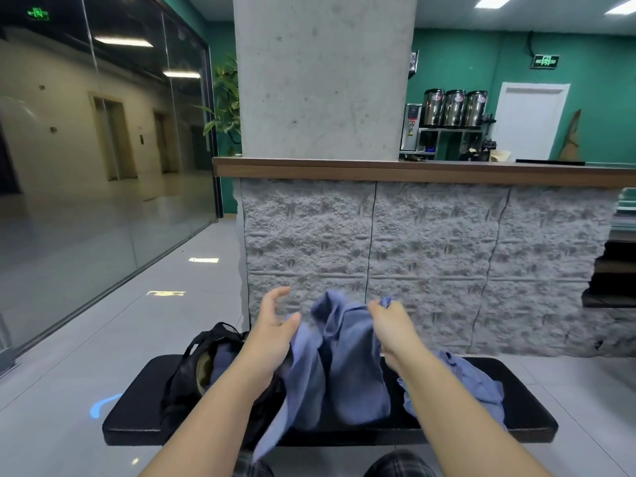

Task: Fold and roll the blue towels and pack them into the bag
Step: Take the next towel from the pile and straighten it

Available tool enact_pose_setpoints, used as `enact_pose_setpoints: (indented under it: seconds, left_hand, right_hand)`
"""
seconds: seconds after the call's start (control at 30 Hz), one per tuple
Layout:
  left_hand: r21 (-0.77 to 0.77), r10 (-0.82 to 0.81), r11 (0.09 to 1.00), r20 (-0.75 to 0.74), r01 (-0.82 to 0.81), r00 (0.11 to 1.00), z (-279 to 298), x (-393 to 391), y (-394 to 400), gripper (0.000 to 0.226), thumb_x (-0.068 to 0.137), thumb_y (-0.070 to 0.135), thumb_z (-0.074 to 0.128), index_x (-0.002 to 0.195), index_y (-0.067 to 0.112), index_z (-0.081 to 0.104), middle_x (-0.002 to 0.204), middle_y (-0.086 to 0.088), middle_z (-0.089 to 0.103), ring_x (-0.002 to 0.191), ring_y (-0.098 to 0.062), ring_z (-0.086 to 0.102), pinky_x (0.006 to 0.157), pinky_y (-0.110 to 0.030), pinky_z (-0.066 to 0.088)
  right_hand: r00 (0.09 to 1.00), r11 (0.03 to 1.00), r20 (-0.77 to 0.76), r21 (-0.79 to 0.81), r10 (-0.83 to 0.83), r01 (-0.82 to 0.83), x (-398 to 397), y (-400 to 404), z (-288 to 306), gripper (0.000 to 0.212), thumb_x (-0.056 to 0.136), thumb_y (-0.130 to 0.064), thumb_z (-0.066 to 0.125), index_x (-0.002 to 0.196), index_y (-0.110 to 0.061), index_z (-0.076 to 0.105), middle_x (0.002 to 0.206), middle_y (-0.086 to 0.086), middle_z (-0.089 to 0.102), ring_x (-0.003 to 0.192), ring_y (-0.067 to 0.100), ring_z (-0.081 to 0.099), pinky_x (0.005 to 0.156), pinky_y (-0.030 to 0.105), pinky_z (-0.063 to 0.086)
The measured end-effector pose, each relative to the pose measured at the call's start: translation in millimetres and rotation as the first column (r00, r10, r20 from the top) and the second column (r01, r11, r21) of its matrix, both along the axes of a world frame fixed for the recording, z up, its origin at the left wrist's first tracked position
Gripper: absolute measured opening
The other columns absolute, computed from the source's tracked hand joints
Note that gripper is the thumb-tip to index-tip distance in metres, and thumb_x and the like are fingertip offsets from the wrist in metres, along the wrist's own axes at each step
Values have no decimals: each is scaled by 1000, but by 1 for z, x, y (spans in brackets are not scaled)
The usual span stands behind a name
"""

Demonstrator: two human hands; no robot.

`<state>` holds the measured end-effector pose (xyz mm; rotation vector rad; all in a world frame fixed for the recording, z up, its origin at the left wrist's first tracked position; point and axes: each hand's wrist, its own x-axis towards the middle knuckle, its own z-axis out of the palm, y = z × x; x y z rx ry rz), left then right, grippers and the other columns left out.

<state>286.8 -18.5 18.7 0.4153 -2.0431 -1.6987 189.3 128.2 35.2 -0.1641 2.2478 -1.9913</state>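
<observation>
A blue towel (347,366) hangs crumpled in the air above the black bench (137,418). My right hand (390,321) pinches its upper right edge. My left hand (273,321) is at the towel's left edge, fingers spread and loosely curved, thumb touching the cloth. A black bag (192,366) stands open on the bench at the left, with blue cloth inside it. Another blue towel (478,383) lies bunched on the bench to the right, partly behind my right forearm.
A grey stone-faced counter (430,249) with a wooden top stands close behind the bench. A concrete pillar (323,77) rises above it. A glass wall (103,166) runs along the left, with tiled floor between. My knees show at the bottom edge.
</observation>
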Motion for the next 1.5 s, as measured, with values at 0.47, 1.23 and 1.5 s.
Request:
enact_pose_setpoints:
  seconds: [0.47,1.23,1.5]
  left_hand:
    - [-483,85,858,-197,-173,977,35,16,27,16,81,29,69,68,26,62,64,14,62,63,-5,55,62,-24,43]
    - [-445,-43,895,-191,-47,981,46,21,28,15,87,28,63,73,30,59,74,13,64,72,0,57,66,-17,43]
    - [-411,-28,908,-243,-77,970,51,29,24,11,85,28,65,76,31,60,77,16,65,74,1,59,68,-17,46]
  right_hand:
    - [905,835,-2,-385,425,-392,28,-8,6,28,96,-7,45,83,4,67,71,10,70,65,15,66,61,21,51]
    - [869,837,-122,-232,480,-496,45,9,35,28,93,0,47,85,-6,74,79,12,71,69,15,66,61,22,55]
    - [818,802,-194,-169,542,-572,59,9,50,32,95,-2,47,83,-13,75,82,10,74,75,13,70,66,22,56]
